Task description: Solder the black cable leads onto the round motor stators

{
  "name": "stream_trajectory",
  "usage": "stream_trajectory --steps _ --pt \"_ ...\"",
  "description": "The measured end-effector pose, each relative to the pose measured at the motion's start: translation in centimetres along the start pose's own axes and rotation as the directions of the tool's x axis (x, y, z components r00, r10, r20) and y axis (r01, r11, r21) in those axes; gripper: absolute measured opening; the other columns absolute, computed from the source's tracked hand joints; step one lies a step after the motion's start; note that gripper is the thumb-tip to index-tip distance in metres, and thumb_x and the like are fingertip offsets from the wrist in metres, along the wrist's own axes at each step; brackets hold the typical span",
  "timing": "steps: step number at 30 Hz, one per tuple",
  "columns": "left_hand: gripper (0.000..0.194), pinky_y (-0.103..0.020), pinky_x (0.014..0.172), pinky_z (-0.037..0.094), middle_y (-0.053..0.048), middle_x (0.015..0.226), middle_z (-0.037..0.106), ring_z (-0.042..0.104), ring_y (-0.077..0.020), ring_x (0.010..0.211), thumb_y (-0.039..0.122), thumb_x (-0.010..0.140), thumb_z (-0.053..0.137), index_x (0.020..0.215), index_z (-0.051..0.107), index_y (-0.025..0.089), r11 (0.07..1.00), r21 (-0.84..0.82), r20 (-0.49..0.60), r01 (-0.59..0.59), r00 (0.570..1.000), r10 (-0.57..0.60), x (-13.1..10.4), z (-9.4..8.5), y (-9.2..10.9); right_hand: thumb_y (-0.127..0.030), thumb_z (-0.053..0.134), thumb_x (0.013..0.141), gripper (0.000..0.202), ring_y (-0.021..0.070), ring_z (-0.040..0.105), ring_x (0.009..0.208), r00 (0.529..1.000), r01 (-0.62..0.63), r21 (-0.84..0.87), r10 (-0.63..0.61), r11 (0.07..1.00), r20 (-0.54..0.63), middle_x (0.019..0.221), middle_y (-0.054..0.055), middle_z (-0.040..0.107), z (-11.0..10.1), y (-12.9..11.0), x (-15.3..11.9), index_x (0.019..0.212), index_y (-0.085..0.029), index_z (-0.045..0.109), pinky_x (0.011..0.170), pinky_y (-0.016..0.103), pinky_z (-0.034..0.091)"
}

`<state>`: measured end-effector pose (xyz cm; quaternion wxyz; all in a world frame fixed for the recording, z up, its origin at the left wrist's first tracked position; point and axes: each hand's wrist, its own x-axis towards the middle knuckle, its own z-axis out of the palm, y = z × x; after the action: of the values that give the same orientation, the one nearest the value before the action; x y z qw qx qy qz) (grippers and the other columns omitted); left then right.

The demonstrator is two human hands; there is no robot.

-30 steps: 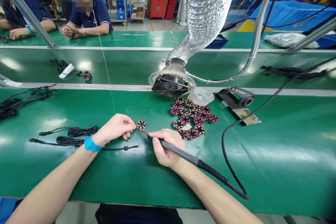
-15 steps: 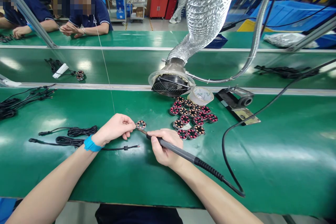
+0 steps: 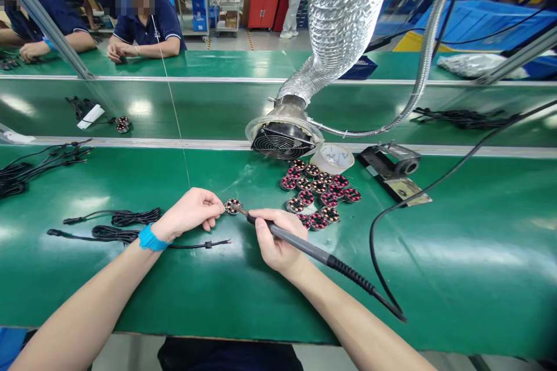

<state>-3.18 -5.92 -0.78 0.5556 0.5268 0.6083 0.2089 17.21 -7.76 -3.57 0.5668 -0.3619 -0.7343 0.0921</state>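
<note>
"How did the grip stand?"

"The right hand (image 3: 281, 239) was closed around the grey handle of a soldering iron (image 3: 304, 248); the left hand (image 3: 198, 208) had its thumb and finger pinched on a thin wire (image 3: 177, 122) that ran down from the upper left."

"And the coil ring (image 3: 230, 205)?"

"Near the middle of the frame, on the green bench (image 3: 209, 295), right at the left fingertips. The iron's tip overlapped it — touching or just above, I couldn't tell."

"Anything around them?"

"More rings (image 3: 305, 197) lay clustered right of centre, below a fan (image 3: 282, 144) and a tape roll (image 3: 333, 159) — and coiled black cables (image 3: 134, 217) lay left of centre."
</note>
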Motion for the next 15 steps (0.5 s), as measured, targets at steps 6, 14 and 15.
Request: stream_trajectory --steps 6,14,15 --pt "0.015 -0.019 0.049 0.047 0.0 0.054 0.062 0.057 -0.0097 0.045 0.027 0.075 0.065 0.076 0.068 0.013 1.0 -0.001 0.005 -0.004 1.0 0.004 0.3 0.0 -0.4 -0.016 0.052 0.091 0.019 0.0159 0.071 0.062 0.997 -0.046 -0.002 0.046 0.999 0.054 0.078 0.003 0.076 0.5 0.3 -0.1 0.095 -0.021 0.071 0.06 0.027 0.057" --pt "0.014 -0.019 0.048 0.046 0.001 0.054 0.061 0.056 -0.0095 0.045 0.027 0.075 0.064 0.075 0.067 0.013 1.0 -0.008 0.003 -0.014 1.0 0.014 0.3 0.0 -0.4 -0.011 0.052 0.09 0.035 0.0167 0.066 0.079 0.969 -0.131 -0.007 0.13 0.991 0.209 0.092 0.005 0.065 1.9 1.8 -0.5 0.121 -0.023 0.063 0.077 0.03 0.056" --pt "0.014 -0.019 0.048 0.046 0.001 0.054 0.061 0.056 -0.0093 0.045 0.027 0.076 0.064 0.075 0.067 0.013 1.0 -0.006 0.001 -0.013 1.0 0.013 0.3 0.0 -0.4 -0.009 0.053 0.088 0.042 0.0177 0.066 0.085 0.963 -0.145 0.01 0.139 0.989 0.232 0.096 0.006 0.064 2.1 1.9 -0.5 0.126 -0.024 0.059 0.081 0.031 0.056"
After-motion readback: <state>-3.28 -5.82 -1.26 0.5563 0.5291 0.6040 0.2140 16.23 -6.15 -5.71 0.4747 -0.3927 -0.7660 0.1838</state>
